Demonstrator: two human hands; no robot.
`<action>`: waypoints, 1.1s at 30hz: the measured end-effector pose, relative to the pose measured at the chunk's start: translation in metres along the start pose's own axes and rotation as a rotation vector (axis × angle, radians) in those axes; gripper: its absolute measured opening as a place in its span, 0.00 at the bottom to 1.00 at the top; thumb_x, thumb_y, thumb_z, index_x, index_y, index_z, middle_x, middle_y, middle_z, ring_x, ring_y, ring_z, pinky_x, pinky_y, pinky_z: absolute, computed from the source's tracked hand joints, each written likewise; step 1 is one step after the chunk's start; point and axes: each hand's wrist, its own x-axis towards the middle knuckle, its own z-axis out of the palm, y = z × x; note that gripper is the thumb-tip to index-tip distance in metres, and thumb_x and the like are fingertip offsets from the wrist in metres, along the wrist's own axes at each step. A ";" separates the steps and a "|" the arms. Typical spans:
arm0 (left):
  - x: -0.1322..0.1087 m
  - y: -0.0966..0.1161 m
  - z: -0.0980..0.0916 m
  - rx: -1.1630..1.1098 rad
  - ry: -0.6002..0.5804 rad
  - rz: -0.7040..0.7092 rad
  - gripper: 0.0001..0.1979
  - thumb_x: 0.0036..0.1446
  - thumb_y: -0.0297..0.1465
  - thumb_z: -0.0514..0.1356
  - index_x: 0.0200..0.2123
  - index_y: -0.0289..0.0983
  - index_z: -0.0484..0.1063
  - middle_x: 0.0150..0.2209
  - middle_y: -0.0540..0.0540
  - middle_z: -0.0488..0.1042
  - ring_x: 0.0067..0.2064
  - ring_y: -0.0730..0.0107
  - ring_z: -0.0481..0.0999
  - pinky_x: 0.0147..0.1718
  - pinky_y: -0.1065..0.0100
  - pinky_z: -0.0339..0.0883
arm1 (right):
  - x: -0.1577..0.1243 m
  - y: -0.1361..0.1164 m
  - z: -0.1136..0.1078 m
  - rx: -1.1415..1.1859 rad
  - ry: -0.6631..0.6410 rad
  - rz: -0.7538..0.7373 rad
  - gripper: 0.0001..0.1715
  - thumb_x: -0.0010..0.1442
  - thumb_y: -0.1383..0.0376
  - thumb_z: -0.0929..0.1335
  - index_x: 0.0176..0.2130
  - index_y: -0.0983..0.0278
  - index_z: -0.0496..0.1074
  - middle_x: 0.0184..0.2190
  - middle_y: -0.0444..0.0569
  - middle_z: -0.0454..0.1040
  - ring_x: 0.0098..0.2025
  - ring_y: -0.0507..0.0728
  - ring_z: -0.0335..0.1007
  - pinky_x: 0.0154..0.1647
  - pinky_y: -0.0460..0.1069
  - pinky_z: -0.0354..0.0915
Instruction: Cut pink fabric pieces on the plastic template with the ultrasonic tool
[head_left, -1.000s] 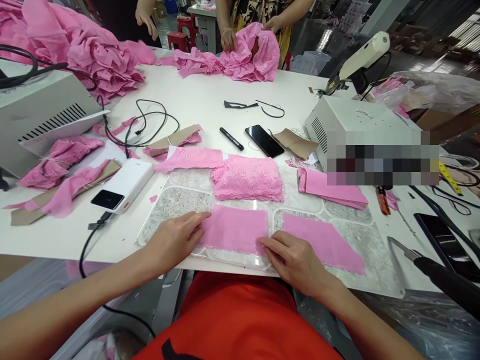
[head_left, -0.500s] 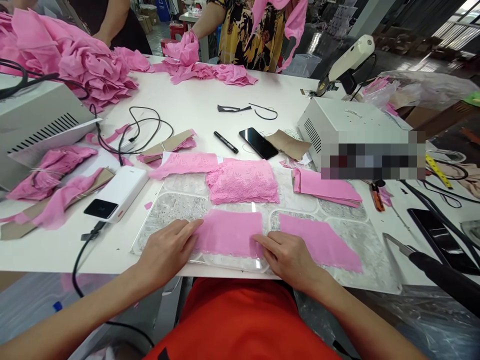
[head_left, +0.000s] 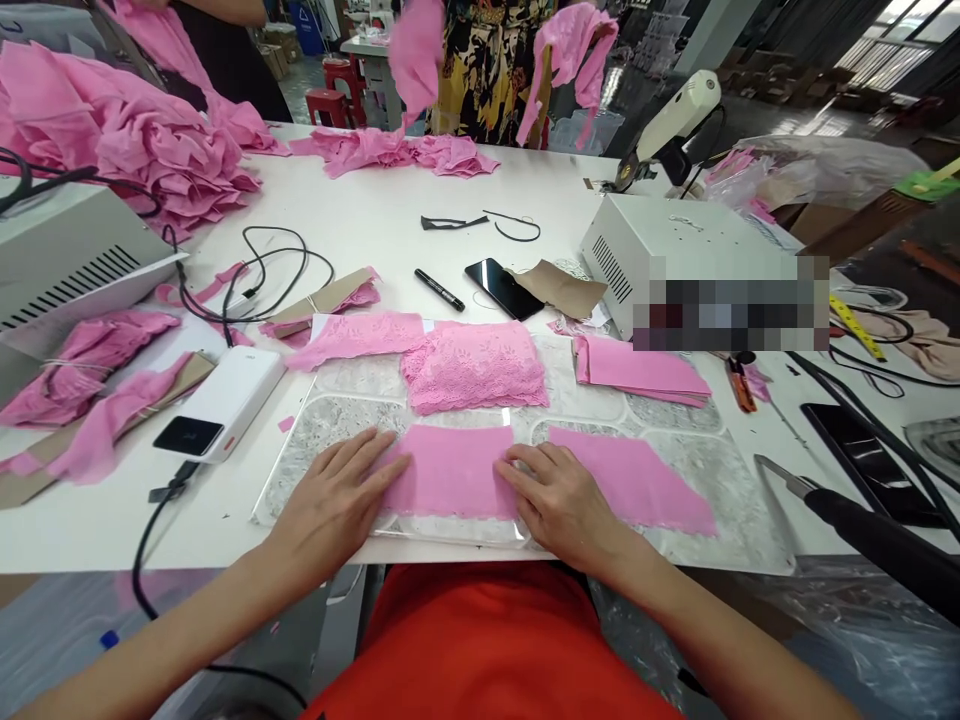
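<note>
Touching the pink cloth (head_left: 454,472) between them, maybe to flatten it, left hand (head_left: 330,500) spreads empty fingers; right hand (head_left: 562,497) curls, grip unclear.

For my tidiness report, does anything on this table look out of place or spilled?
One small thing: a pink scrap lies loose on the white table, left of the marbled board, like a stray offcut. I see no spill, and the pink panel between left hand and right hand looks flat.
</note>
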 end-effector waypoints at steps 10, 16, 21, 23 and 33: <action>0.065 0.059 -0.034 -0.835 -0.118 0.138 0.11 0.65 0.27 0.56 0.50 0.40 0.67 0.44 0.44 0.73 0.44 0.71 0.75 0.41 0.73 0.72 | -0.015 -0.020 -0.033 0.827 -0.052 -0.048 0.21 0.55 0.78 0.61 0.45 0.63 0.72 0.52 0.55 0.74 0.47 0.53 0.72 0.47 0.49 0.71; 0.095 0.084 -0.023 -0.992 -0.276 0.132 0.06 0.61 0.24 0.59 0.33 0.37 0.64 0.32 0.51 0.69 0.32 0.78 0.70 0.30 0.78 0.66 | -0.036 -0.010 -0.039 0.960 0.022 -0.025 0.22 0.51 0.78 0.60 0.41 0.65 0.74 0.47 0.56 0.77 0.48 0.53 0.74 0.48 0.50 0.70; 0.125 0.104 -0.023 -1.007 -0.383 0.160 0.06 0.58 0.20 0.55 0.34 0.37 0.64 0.32 0.50 0.68 0.31 0.78 0.68 0.29 0.77 0.65 | -0.055 0.002 -0.040 0.883 0.112 -0.034 0.22 0.47 0.78 0.60 0.39 0.64 0.73 0.48 0.54 0.77 0.49 0.53 0.73 0.50 0.50 0.69; 0.137 0.114 -0.022 -1.037 -0.451 0.156 0.08 0.55 0.19 0.54 0.34 0.37 0.64 0.32 0.51 0.69 0.30 0.78 0.67 0.28 0.78 0.65 | -0.062 0.007 -0.040 0.848 0.127 -0.046 0.21 0.47 0.77 0.60 0.38 0.65 0.73 0.49 0.53 0.77 0.50 0.53 0.73 0.52 0.51 0.68; 0.171 0.139 -0.006 -1.085 -0.493 0.248 0.09 0.56 0.23 0.59 0.28 0.37 0.61 0.30 0.50 0.68 0.30 0.77 0.69 0.28 0.76 0.65 | -0.094 0.021 -0.057 0.831 0.359 0.059 0.20 0.50 0.78 0.61 0.39 0.65 0.74 0.45 0.53 0.79 0.45 0.54 0.74 0.47 0.50 0.71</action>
